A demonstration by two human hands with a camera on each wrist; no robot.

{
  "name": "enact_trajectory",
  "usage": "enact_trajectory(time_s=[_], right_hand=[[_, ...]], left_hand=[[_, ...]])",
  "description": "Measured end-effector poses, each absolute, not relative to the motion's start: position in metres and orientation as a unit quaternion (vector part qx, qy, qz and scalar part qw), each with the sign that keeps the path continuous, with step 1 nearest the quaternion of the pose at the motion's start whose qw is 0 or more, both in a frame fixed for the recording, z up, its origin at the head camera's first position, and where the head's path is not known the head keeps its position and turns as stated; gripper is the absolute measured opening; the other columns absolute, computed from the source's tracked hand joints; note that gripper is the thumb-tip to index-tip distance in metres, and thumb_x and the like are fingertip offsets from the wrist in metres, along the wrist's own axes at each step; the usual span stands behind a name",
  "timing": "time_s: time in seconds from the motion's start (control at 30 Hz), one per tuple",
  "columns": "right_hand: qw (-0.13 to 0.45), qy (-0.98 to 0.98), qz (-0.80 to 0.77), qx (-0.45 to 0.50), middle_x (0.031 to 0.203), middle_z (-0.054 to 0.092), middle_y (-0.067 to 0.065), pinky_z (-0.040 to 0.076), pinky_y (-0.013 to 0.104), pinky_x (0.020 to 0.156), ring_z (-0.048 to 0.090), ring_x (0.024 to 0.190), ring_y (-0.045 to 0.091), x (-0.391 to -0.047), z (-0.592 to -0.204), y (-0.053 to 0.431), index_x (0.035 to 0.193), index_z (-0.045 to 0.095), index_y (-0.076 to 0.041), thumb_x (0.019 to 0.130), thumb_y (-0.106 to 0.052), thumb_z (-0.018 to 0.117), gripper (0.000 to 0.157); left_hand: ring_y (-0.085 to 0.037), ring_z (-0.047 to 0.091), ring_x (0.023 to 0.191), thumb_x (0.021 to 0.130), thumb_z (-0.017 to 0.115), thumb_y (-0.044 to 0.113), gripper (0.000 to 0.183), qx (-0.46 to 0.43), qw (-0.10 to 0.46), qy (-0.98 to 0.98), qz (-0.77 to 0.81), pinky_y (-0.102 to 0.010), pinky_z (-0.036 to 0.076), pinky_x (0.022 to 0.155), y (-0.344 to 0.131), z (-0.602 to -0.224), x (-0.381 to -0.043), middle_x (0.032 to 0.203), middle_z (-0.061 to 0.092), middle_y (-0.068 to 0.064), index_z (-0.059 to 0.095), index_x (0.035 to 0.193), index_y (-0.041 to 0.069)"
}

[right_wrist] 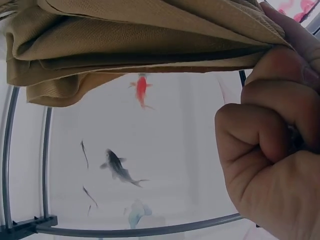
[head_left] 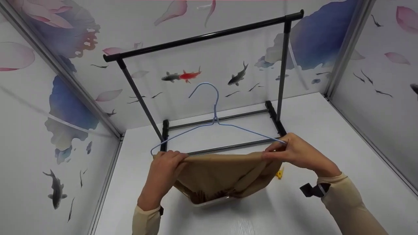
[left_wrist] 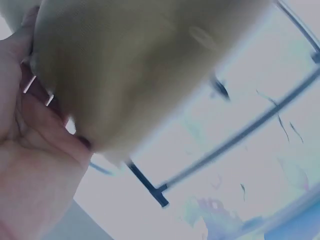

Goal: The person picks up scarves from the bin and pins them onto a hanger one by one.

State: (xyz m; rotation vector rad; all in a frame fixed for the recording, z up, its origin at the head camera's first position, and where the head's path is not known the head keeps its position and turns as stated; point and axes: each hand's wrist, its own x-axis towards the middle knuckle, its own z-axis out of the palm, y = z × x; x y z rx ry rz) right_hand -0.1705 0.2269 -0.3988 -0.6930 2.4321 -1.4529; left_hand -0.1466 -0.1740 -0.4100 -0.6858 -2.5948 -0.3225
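Note:
A tan scarf (head_left: 225,169), fringed along its lower edge, hangs in folds over the lower part of a blue wire hanger (head_left: 240,128). The hanger's hook points up, and the cloth hides its bottom bar. My left hand (head_left: 165,169) grips the scarf at the hanger's left end; in the left wrist view that hand (left_wrist: 42,155) has cloth between thumb and fingers. At the other end, my right hand (head_left: 298,153) pinches the scarf beside the hanger's tip. The right wrist view shows the right hand's curled fingers (right_wrist: 265,125) below the folded scarf (right_wrist: 150,40).
A black clothes rack (head_left: 209,35) stands behind the hanger on a white table (head_left: 343,156). A yellow clip (head_left: 280,173) lies right of the scarf. Below the fringe shows the rim of a white container (head_left: 212,203), mostly hidden. Panels with printed fish (head_left: 237,74) enclose the table.

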Motion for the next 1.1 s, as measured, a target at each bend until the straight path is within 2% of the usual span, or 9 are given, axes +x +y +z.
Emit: enact_trajectory(time_s=[0.07,0.13,0.27,0.33,0.37,0.6,0.73,0.87,1.1], right_hand=[[0.111,0.829,-0.495,-0.235,0.086,0.078,-0.002,0.056,0.029,0.071,0.066,0.079,0.012,-0.171,-0.399,0.227,0.094,0.083,-0.021,0.091,-0.034,0.079,0.014],[0.106,0.828,-0.5,-0.233,0.082,0.075,-0.003,0.056,0.03,0.07,0.063,0.076,0.011,-0.171,-0.4,0.227,0.094,0.082,-0.018,0.097,-0.033,0.072,0.018],[0.088,0.82,-0.516,-0.233,0.06,0.052,-0.004,0.047,0.025,0.059,0.045,0.057,0.006,-0.17,-0.401,0.22,0.091,0.078,-0.012,0.11,-0.03,0.048,0.04],[0.08,0.815,-0.523,-0.234,0.057,0.04,-0.004,0.039,0.024,0.053,0.035,0.052,0.006,-0.171,-0.4,0.215,0.088,0.076,-0.01,0.113,-0.031,0.039,0.049],[0.08,0.812,-0.529,-0.235,0.057,0.039,-0.003,0.035,0.023,0.051,0.034,0.052,0.006,-0.171,-0.399,0.211,0.087,0.074,-0.009,0.113,-0.032,0.037,0.05],[0.065,0.791,-0.555,-0.251,0.063,0.037,-0.001,0.033,0.02,0.05,0.036,0.052,0.006,-0.171,-0.404,0.187,0.073,0.048,-0.002,0.113,-0.03,0.039,0.049],[0.045,0.795,-0.549,-0.256,0.06,0.038,-0.003,0.033,0.02,0.049,0.037,0.052,0.006,-0.174,-0.408,0.181,0.071,0.047,-0.003,0.113,-0.028,0.04,0.049],[0.043,0.791,-0.549,-0.265,0.059,0.038,-0.003,0.032,0.02,0.049,0.037,0.05,0.006,-0.175,-0.411,0.176,0.069,0.045,-0.004,0.113,-0.028,0.039,0.05],[0.024,0.791,-0.547,-0.274,0.056,0.041,-0.001,0.035,0.023,0.045,0.04,0.046,0.007,-0.176,-0.409,0.171,0.068,0.047,-0.004,0.112,-0.027,0.041,0.05]], left_hand=[[-0.016,0.067,0.087,0.09,0.079,0.019,0.014,-0.242,0.229,-0.937,-0.105,-0.045,0.05,0.091,-0.179,-0.409,-0.146,0.091,0.074,0.004,0.077,0.104,0.018],[-0.018,0.066,0.089,0.09,0.079,0.022,0.015,-0.242,0.234,-0.936,-0.101,-0.047,0.049,0.092,-0.18,-0.408,-0.145,0.092,0.074,0.003,0.077,0.105,0.019],[-0.019,0.064,0.103,0.089,0.08,0.037,0.029,-0.248,0.225,-0.933,-0.129,-0.053,0.044,0.101,-0.166,-0.409,-0.137,0.104,0.073,0.003,0.075,0.113,0.02],[-0.019,0.064,0.109,0.089,0.079,0.043,0.036,-0.259,0.225,-0.926,-0.155,-0.055,0.042,0.105,-0.149,-0.409,-0.132,0.109,0.072,0.004,0.074,0.118,0.02],[-0.018,0.064,0.11,0.09,0.077,0.044,0.038,-0.269,0.228,-0.921,-0.168,-0.055,0.042,0.106,-0.139,-0.409,-0.13,0.111,0.072,0.003,0.073,0.119,0.02],[-0.011,0.068,0.104,0.101,0.065,0.036,0.024,-0.33,0.242,-0.891,-0.198,-0.05,0.048,0.101,-0.066,-0.41,-0.132,0.108,0.075,0.006,0.077,0.114,0.02],[-0.008,0.069,0.099,0.101,0.067,0.027,0.016,-0.335,0.235,-0.883,-0.23,-0.045,0.05,0.096,-0.045,-0.411,-0.137,0.102,0.076,0.009,0.081,0.108,0.022],[-0.008,0.069,0.095,0.098,0.071,0.026,0.013,-0.329,0.231,-0.878,-0.261,-0.04,0.051,0.091,-0.029,-0.413,-0.139,0.098,0.076,0.008,0.082,0.103,0.022],[-0.01,0.069,0.091,0.093,0.077,0.029,0.01,-0.298,0.282,-0.881,-0.238,-0.039,0.052,0.087,-0.012,-0.419,-0.137,0.092,0.075,0.008,0.081,0.099,0.022]])
